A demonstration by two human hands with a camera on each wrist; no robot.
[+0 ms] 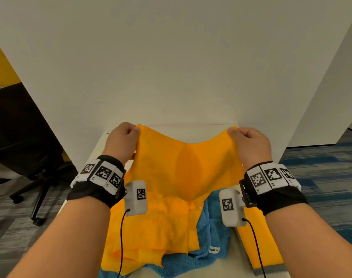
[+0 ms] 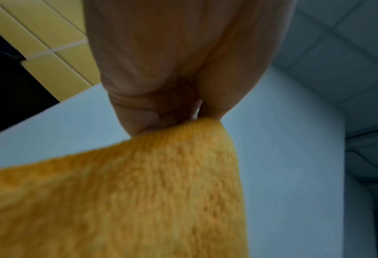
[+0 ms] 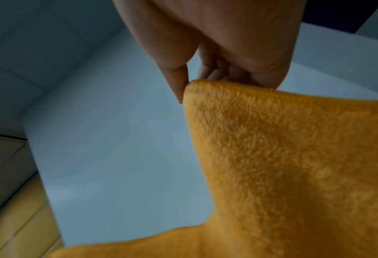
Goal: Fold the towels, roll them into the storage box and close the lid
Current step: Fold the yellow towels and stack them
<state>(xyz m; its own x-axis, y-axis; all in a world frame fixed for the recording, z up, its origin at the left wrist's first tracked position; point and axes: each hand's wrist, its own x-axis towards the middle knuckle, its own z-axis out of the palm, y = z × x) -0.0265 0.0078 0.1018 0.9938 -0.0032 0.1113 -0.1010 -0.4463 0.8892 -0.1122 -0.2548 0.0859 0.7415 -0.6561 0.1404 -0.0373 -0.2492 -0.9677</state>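
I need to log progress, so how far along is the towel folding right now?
Early stage. Nothing looks folded or rolled yet: a blue towel lies crumpled on the table with more orange cloth. In hand: the left hand and right hand each pinch a top corner of an orange towel, held up and spread. Left: folding, rolling, boxing, closing the lid; no open box is clearly visible.

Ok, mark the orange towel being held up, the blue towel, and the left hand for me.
orange towel [image 1: 183,167]: head view, middle of the lifted sheet.
blue towel [image 1: 213,233]: head view, bare patch right of the orange pile.
left hand [image 1: 122,141]: head view, back of the hand.
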